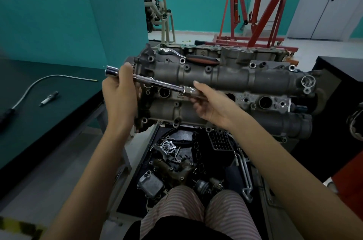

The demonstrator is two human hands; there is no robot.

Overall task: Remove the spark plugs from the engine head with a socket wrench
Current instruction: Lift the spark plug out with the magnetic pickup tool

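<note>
The grey engine head (231,76) lies in front of me with open round spark plug wells (164,92) along its middle. I hold a long chrome socket extension (157,82) level above the head, its socket end (112,72) pointing left. My left hand (119,94) grips the shaft just behind the socket. My right hand (210,102) pinches the other end at the square drive. A ratchet wrench with a red-and-black handle (202,59) lies on top of the head at the back. One removed spark plug (49,98) lies on the green bench to the left.
A green-topped bench (59,121) stands at left with a flexible pickup tool (39,86) on it. Below the head, a black tray (176,161) holds several loose engine parts. A red engine hoist (255,13) stands behind. A black cabinet (343,82) is at right.
</note>
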